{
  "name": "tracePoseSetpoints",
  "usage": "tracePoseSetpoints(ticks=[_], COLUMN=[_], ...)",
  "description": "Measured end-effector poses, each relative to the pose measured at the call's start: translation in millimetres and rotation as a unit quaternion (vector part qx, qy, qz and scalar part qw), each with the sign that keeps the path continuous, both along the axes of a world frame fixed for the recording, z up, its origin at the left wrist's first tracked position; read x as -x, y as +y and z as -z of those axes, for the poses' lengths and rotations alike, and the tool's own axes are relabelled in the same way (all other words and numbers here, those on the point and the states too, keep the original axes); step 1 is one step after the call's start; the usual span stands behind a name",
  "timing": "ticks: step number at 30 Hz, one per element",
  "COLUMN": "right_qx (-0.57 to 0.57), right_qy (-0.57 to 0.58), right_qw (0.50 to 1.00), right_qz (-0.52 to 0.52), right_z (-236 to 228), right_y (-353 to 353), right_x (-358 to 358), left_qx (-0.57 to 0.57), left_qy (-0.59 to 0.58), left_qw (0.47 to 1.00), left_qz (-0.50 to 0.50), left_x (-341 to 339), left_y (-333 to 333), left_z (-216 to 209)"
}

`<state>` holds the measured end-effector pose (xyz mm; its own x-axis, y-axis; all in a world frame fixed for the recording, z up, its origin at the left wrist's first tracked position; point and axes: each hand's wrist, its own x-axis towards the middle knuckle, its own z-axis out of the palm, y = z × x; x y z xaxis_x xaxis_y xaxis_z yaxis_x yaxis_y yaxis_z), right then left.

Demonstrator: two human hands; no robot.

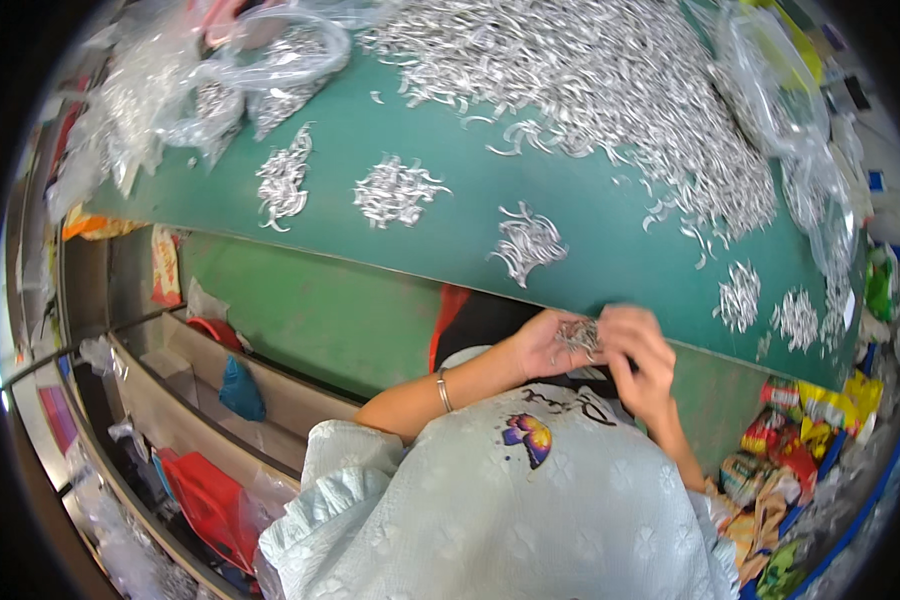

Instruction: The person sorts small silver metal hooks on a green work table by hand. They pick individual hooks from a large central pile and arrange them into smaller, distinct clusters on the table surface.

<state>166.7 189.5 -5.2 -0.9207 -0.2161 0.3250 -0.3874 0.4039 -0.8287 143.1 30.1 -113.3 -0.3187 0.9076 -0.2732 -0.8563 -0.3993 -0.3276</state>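
Observation:
My left hand is turned palm up at the table's near edge, and a small heap of curved silver metal pieces rests in it. Right beside that palm is my right hand, its fingers bent toward the pieces and partly smeared by motion; what its fingertips hold is hidden. Just beyond my hands lies a small pile of the same pieces on the green table. Two more small piles, a rounded one and a longer one, sit farther left.
A large heap of curved pieces covers the table's far side. Small piles lie at the right. Clear plastic bags stand far left. Below are a wooden-edged shelf, a red bag and colourful packets.

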Motion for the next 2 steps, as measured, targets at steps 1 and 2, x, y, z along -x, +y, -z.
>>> tracePoseSetpoints(ticks=[1, 2], right_qx=[-0.064, -0.099], right_qy=[-0.005, -0.021], right_qw=[0.997, 0.992], right_qz=[0.045, 0.077], right_z=[-4, -2], right_y=[3, 10], right_x=[6, 9], left_qx=[-0.127, 0.072], left_qy=[-0.007, 0.048], left_qw=[0.991, 0.996], left_qz=[-0.048, 0.016], left_x=[-3, 3], left_y=[1, 2], left_z=[10, -8])
